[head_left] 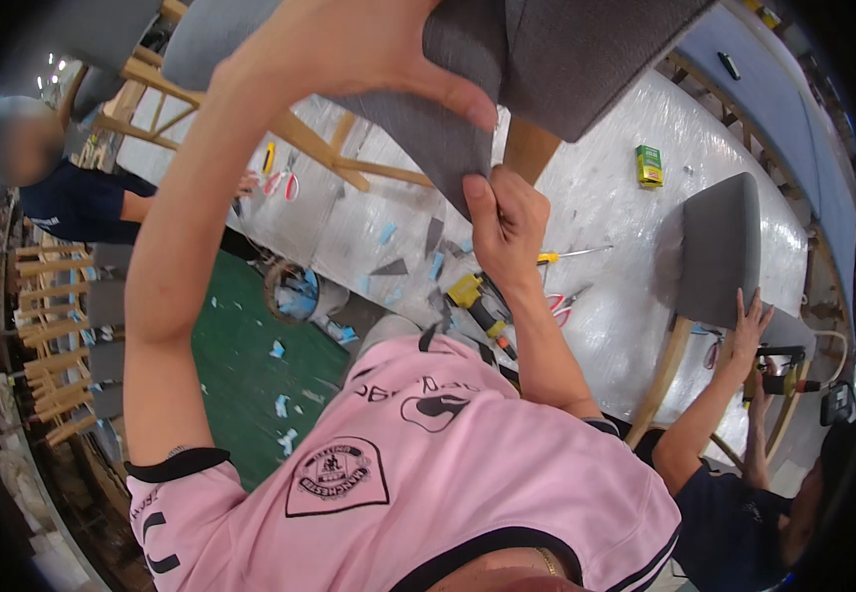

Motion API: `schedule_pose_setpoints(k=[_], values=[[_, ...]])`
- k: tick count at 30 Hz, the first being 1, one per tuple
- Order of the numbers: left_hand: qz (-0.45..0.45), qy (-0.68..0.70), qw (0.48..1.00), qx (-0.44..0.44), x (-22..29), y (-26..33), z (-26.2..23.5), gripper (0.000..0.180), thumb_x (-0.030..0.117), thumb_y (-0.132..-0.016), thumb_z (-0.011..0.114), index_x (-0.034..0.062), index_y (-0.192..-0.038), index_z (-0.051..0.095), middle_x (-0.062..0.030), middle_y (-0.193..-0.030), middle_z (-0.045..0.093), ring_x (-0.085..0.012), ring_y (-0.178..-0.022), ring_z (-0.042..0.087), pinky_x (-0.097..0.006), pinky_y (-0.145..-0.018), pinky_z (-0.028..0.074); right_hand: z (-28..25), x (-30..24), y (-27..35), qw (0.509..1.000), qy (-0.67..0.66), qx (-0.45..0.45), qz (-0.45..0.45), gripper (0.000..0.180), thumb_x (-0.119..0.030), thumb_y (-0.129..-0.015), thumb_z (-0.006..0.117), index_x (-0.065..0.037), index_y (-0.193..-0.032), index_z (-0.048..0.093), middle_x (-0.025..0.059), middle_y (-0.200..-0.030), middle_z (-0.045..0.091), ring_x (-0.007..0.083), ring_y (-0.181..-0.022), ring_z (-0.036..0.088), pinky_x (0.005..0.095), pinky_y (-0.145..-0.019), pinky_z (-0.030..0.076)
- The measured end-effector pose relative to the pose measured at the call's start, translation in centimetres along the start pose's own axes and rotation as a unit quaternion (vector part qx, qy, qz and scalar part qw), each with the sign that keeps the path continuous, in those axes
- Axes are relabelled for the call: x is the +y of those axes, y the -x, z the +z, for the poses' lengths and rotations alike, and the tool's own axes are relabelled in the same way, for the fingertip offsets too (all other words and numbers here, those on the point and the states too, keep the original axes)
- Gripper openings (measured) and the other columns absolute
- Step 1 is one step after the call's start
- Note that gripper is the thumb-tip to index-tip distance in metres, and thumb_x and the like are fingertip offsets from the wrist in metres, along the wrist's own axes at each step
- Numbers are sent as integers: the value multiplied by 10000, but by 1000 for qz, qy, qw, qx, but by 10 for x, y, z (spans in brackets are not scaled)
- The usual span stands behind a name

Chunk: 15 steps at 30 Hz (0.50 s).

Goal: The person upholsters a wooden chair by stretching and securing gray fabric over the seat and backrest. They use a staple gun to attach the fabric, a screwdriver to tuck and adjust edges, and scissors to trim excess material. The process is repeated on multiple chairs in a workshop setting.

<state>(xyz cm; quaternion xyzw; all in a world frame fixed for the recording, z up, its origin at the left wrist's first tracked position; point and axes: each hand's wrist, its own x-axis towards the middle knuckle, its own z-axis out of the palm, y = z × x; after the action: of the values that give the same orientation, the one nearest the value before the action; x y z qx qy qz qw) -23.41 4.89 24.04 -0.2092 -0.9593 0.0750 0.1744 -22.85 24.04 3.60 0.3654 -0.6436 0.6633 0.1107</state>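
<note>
A grey upholstered chair with a wooden leg is tilted in front of me at the top of the view. My left hand reaches over its grey fabric, thumb pressed on the cloth; its other fingers are hidden. Just below, my right hand is closed in a pinch at the fabric's lower edge, beside the wooden leg. A yellow and black power tool lies below my right hand. Near that forearm are a yellow-handled screwdriver and a red-handled cutting tool.
Plastic film covers the table, scattered with fabric scraps. On it are a green-yellow box and red-handled scissors. At right, a co-worker's hand touches another grey chair. Another person stands left. A bin sits below the table edge.
</note>
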Motion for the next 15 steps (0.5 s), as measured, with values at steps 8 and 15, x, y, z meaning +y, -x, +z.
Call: schedule_pose_setpoints(k=[8, 15], values=[[-53, 29, 998, -2, 16, -10, 3, 1211, 724, -660, 818, -53, -1502, 428, -311, -1556, 405, -460, -1449, 395, -493, -1198, 352, 16, 2, -10, 989, -131, 60, 41, 476, -359, -989, 709, -1, -703, 579, 39, -613, 500, 123, -554, 467, 333, -500, 333], [12, 19, 999, 26, 3, 2, 8, 1226, 707, -646, 838, -82, -1488, 423, -328, -1522, 440, -470, -1425, 421, -490, -1176, 366, 18, -28, -1, 968, -143, 34, 204, 531, -439, -998, 700, -26, -690, 572, -49, -563, 430, 70, -579, 396, 292, -507, 298]])
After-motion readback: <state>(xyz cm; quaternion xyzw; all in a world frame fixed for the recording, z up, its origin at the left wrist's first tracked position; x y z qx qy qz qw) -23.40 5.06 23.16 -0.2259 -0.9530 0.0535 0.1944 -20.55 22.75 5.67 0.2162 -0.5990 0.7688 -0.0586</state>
